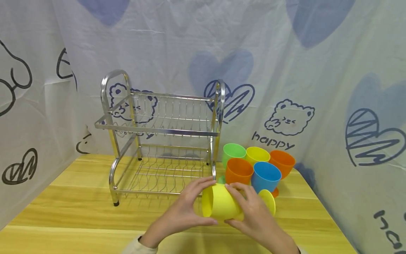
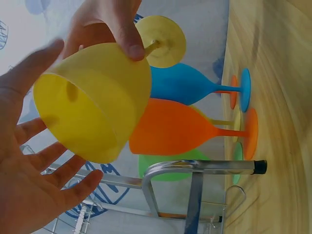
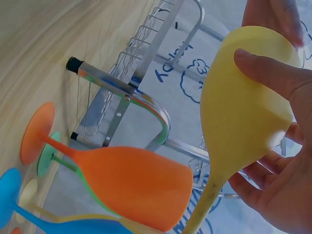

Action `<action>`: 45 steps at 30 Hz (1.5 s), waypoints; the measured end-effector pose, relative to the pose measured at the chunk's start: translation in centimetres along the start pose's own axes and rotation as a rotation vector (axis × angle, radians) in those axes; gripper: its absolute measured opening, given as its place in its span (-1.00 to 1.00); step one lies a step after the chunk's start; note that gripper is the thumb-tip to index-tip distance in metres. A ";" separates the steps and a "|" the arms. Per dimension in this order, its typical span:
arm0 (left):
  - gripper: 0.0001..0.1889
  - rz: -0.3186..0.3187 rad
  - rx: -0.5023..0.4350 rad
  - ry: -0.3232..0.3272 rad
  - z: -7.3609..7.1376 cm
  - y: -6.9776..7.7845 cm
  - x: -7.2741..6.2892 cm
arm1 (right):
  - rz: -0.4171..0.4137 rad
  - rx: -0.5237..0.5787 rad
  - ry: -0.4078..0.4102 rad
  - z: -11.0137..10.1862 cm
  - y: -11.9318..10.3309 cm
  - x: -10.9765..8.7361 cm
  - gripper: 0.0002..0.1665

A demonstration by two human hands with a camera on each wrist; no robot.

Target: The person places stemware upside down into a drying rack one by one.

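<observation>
A yellow plastic goblet (image 1: 223,203) is held sideways above the table, its mouth toward the left and its round foot (image 2: 163,41) to the right. My right hand (image 1: 257,218) grips the bowl, the thumb (image 3: 263,68) laid along one side and the fingers curled behind. Around the rim end is my left hand (image 1: 184,213); in the left wrist view its fingers (image 2: 80,187) are spread and loosely bent beside the mouth. Just beyond, an orange goblet (image 1: 239,172) and a blue goblet (image 1: 267,177) stand upright.
Behind these stand a green goblet (image 1: 234,152), another yellow goblet (image 1: 258,155) and a second orange goblet (image 1: 283,164). A two-tier metal dish rack (image 1: 168,131) stands left of them on the wooden table (image 1: 63,211). Printed cloth (image 1: 171,42) hangs behind and along both sides.
</observation>
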State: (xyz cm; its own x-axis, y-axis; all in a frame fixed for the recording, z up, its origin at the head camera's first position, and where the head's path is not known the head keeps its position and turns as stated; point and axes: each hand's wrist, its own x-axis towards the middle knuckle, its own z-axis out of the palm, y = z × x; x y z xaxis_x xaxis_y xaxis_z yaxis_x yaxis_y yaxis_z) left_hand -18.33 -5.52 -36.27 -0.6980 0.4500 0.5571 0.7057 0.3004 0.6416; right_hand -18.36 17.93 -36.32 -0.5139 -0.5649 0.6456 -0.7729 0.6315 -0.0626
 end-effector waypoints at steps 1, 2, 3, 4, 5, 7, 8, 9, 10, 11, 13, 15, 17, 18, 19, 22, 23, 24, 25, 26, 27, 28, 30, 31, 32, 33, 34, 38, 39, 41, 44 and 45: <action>-0.12 -0.001 -0.004 0.005 0.0 -0.1 0.0 | 0.003 0.002 -0.005 0.0 -0.1 0.0 0.14; -0.15 -0.005 -0.013 0.011 0.1 -0.2 0.0 | 0.006 0.005 -0.009 0.1 -0.1 0.0 0.13; -0.16 -0.010 -0.024 0.016 0.1 -0.3 0.0 | 0.012 0.006 -0.014 0.1 -0.2 0.0 0.12; -0.18 -0.016 -0.035 0.020 0.1 -0.4 0.0 | 0.018 0.006 -0.018 0.2 -0.2 0.0 0.12; -0.20 -0.021 -0.047 0.023 0.2 -0.5 0.0 | 0.021 0.005 -0.022 0.2 -0.2 0.0 0.12; -0.21 -0.029 -0.075 0.022 0.2 -0.6 0.0 | 0.020 -0.004 -0.023 0.2 -0.3 -0.1 0.13; -0.22 -0.031 -0.083 0.022 0.2 -0.6 -0.1 | 0.018 -0.010 -0.021 0.2 -0.3 -0.1 0.14; -0.22 -0.031 -0.092 0.022 0.3 -0.6 -0.1 | 0.015 -0.015 -0.017 0.2 -0.4 -0.2 0.15; -0.23 -0.030 -0.100 0.023 0.3 -0.7 -0.1 | 0.011 -0.019 -0.013 0.2 -0.4 -0.2 0.16; -0.23 -0.027 -0.106 0.026 0.3 -0.7 -0.1 | 0.008 -0.022 -0.010 0.1 -0.4 -0.3 0.17; -0.24 -0.018 -0.110 0.036 0.4 -0.7 -0.1 | 0.009 -0.022 -0.005 0.1 -0.5 -0.3 0.17; -0.23 -0.008 -0.115 0.053 0.4 -0.8 -0.1 | 0.012 -0.023 -0.003 0.0 -0.6 -0.3 0.17; -0.23 0.004 -0.123 0.077 0.4 -0.8 -0.1 | 0.011 -0.016 0.006 -0.2 -0.7 -0.2 0.15; -0.23 0.008 -0.130 0.091 0.4 -0.8 -0.1 | 0.001 -0.007 0.022 -0.3 -0.7 -0.2 0.12; -0.22 0.016 -0.136 0.108 0.4 -0.8 0.0 | -0.010 0.010 0.046 -0.4 -0.8 -0.2 0.05; -0.23 0.043 -0.168 0.168 0.2 -1.0 0.1 | -0.070 0.121 0.170 -0.5 -0.8 -0.3 -0.22; -0.23 0.049 -0.181 0.189 0.2 -1.1 0.1 | -0.092 0.167 0.220 -0.4 -0.9 -0.4 -0.30; -0.23 0.050 -0.203 0.206 0.1 -1.2 0.1 | -0.113 0.214 0.270 -0.4 -0.9 -0.4 -0.37; -0.23 0.050 -0.226 0.224 0.1 -1.3 0.1 | -0.127 0.260 0.314 -0.4 -0.9 -0.5 -0.41; -0.23 0.045 -0.251 0.240 0.0 -1.3 0.1 | -0.135 0.298 0.352 -0.4 -0.9 -0.5 -0.44; -0.24 0.034 -0.274 0.255 -0.1 -1.3 0.1 | -0.135 0.328 0.382 -0.4 -0.9 -0.6 -0.47; -0.24 0.025 -0.299 0.269 -0.1 -1.3 0.1 | -0.128 0.355 0.400 -0.4 -0.9 -0.8 -0.49; -0.25 0.001 -0.349 0.293 -0.2 -1.3 0.2 | -0.094 0.399 0.419 -0.4 -0.8 -1.1 -0.53; -0.26 -0.008 -0.367 0.305 -0.3 -1.2 0.2 | -0.074 0.416 0.423 -0.4 -0.8 -1.2 -0.56; -0.26 -0.016 -0.389 0.312 -0.3 -1.1 0.2 | -0.050 0.427 0.422 -0.4 -0.8 -1.4 -0.60; -0.27 -0.025 -0.412 0.318 -0.4 -1.1 0.3 | -0.022 0.437 0.420 -0.4 -0.8 -1.6 -0.63; -0.28 -0.033 -0.436 0.323 -0.4 -1.0 0.3 | 0.015 0.443 0.415 -0.5 -0.9 -1.8 -0.63; -0.29 -0.066 -0.527 0.329 -0.6 -0.8 0.4 | 0.251 0.485 0.357 -0.9 -1.6 -1.7 -0.44; -0.29 -0.073 -0.543 0.329 -0.6 -0.8 0.5 | 0.329 0.522 0.332 -1.0 -1.8 -1.5 -0.41; -0.30 -0.083 -0.579 0.323 -0.6 -0.8 0.5 | 0.504 0.651 0.266 -1.2 -2.1 -1.1 -0.43; -0.31 -0.098 -0.635 0.301 -0.7 -0.9 0.6 | 0.727 0.919 0.176 -1.5 -2.2 -0.2 -0.38; -0.31 -0.108 -0.656 0.291 -0.7 -0.9 0.7 | 0.779 1.025 0.154 -1.6 -2.1 0.1 -0.37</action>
State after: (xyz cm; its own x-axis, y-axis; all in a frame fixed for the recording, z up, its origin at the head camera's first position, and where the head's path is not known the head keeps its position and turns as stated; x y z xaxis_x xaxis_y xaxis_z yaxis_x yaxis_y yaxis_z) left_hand -19.53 -6.13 -36.11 -0.8280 0.1771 0.5320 0.4767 -0.2772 0.8342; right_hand -16.19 17.42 -34.92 -0.9596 -0.1255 0.2518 -0.2578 0.0340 -0.9656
